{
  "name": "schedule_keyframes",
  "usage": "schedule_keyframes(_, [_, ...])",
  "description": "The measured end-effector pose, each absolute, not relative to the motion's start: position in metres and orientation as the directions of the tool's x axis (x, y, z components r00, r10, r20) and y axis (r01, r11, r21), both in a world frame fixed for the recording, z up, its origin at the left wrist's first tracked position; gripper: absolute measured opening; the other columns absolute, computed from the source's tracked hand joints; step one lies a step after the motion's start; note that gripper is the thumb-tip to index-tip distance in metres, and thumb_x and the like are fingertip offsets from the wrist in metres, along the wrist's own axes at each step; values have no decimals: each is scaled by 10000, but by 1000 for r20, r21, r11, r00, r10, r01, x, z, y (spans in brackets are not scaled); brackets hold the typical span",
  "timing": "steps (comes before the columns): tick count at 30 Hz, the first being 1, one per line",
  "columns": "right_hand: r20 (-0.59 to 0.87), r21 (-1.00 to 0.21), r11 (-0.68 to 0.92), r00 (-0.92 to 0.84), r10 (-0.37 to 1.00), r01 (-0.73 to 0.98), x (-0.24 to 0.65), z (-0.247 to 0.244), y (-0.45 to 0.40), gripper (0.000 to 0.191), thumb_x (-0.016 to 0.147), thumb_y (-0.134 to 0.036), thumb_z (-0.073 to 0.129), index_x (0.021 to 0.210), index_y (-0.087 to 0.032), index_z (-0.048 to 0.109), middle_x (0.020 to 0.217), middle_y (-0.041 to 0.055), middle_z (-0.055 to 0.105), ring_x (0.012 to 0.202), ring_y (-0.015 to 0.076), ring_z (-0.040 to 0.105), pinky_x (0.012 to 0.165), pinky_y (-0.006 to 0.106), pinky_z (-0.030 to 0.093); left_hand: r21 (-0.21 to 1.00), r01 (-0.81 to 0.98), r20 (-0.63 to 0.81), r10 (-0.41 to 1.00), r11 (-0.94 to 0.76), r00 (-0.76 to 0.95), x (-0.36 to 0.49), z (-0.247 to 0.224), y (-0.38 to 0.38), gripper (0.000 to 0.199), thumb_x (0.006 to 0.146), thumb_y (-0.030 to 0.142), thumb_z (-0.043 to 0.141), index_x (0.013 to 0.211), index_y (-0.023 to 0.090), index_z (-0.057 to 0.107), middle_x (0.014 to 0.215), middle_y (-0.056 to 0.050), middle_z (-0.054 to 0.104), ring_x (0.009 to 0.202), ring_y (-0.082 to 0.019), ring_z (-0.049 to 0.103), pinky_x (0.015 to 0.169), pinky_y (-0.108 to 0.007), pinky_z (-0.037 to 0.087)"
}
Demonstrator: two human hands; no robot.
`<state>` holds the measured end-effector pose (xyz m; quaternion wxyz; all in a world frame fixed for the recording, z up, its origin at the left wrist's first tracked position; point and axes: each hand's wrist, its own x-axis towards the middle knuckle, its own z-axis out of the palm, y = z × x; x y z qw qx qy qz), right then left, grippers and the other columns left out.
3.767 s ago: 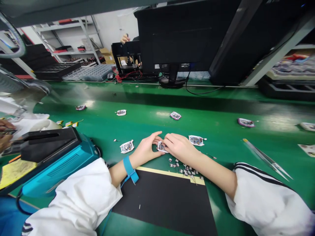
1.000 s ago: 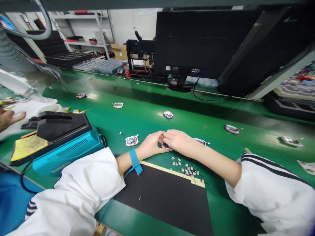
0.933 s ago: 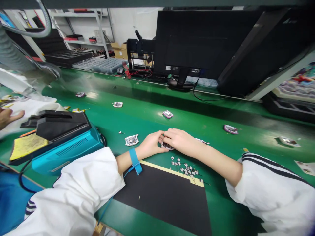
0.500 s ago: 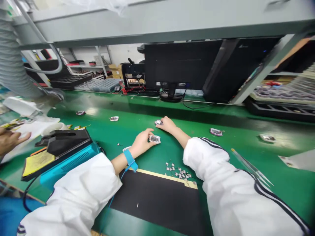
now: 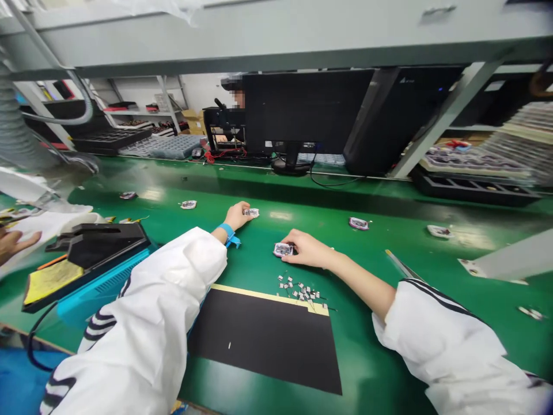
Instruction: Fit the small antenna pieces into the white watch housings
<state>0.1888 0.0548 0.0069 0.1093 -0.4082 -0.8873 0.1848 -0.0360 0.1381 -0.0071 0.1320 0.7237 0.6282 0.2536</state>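
Note:
My left hand [image 5: 237, 217] reaches toward the back of the green mat, a blue wrist strap [image 5: 230, 233] around its wrist. Its fingers are closed on a small white-rimmed device housing [image 5: 251, 212], which shows a circuit board inside. Nearer to me, my right hand [image 5: 310, 250] grips a similar housing with a pinkish rim [image 5: 283, 249] by its right edge, low over or on the mat. Just below that hand lie several small square parts with thin leads [image 5: 305, 293], beside a black sheet [image 5: 263, 340] edged in yellow.
Other housings lie spread along the mat [image 5: 188, 204], [image 5: 358, 223]. Tweezers [image 5: 400, 264] lie partly under my right sleeve. At left stand a teal soldering station [image 5: 103, 282] with a yellow sponge [image 5: 54, 282] and another person's hand [image 5: 17, 243]. A monitor [image 5: 309, 109] stands behind.
My left hand has moved away from me with the white-rimmed housing. My right hand has come back nearer with the pinkish one. The view has turned slightly right.

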Motion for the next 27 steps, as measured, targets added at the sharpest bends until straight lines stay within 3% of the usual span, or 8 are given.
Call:
schedule_keyframes(3, [35,-478,581,-646,762,659,190,-4,42,425,726,-391,558,1082,-165,511,922,54,498,738,111,515,695,247,432,424,859,284,943,-288,176,-26,10,114,266,809,278,490,1025,122,495,1052,-75,503,995,-187,475,880,-406,390])
schedule_keyframes(5, [49,-506,557,-623,781,659,188,-6,40,403,770,-418,498,1074,-155,507,930,65,493,773,126,513,725,272,430,378,840,300,910,-389,287,-15,20,84,200,787,209,502,970,136,536,981,-77,534,987,-198,467,898,-383,360])
schedule_keyframes(8, [78,-531,538,-594,800,655,183,-8,41,233,832,-283,419,952,-135,552,904,68,504,831,137,505,788,289,413,346,763,233,838,-546,494,1,25,27,85,765,203,526,808,183,597,802,-20,582,820,-162,520,777,-293,411])
schedule_keyframes(11, [105,-552,529,-576,810,644,177,-11,43,219,827,-127,366,931,-124,558,927,75,514,880,136,500,840,296,398,345,680,167,755,-647,634,11,14,-15,107,788,227,509,813,202,610,806,-2,604,782,-136,540,739,-249,426])
schedule_keyframes(17, [136,-588,525,-565,814,615,179,-17,43,260,828,-101,349,944,-109,581,953,93,522,915,144,507,870,325,404,336,649,170,721,-683,672,13,-8,-19,173,820,239,458,828,189,624,859,-21,612,819,-131,543,774,-254,440])
schedule_keyframes(20, [135,-590,557,-609,782,584,189,-17,40,255,824,-208,430,1031,-133,560,982,80,505,830,126,523,803,303,446,331,639,174,710,-694,682,10,-8,-13,159,812,217,468,841,184,620,880,-19,615,831,-131,545,792,-258,446])
schedule_keyframes(23, [121,-582,572,-634,764,578,197,-19,35,387,767,-317,532,1113,-144,513,1023,77,474,728,111,513,711,290,472,326,627,170,696,-707,697,4,-6,-12,176,821,194,440,857,175,611,895,-20,614,828,-135,546,782,-260,452])
schedule_keyframes(27, [128,-582,575,-633,763,575,196,-24,34,410,772,-336,525,1136,-147,498,1042,82,454,825,140,500,743,299,462,316,624,152,687,-715,711,-3,-7,-10,199,836,216,416,852,167,609,872,-35,606,825,-154,540,768,-283,449])
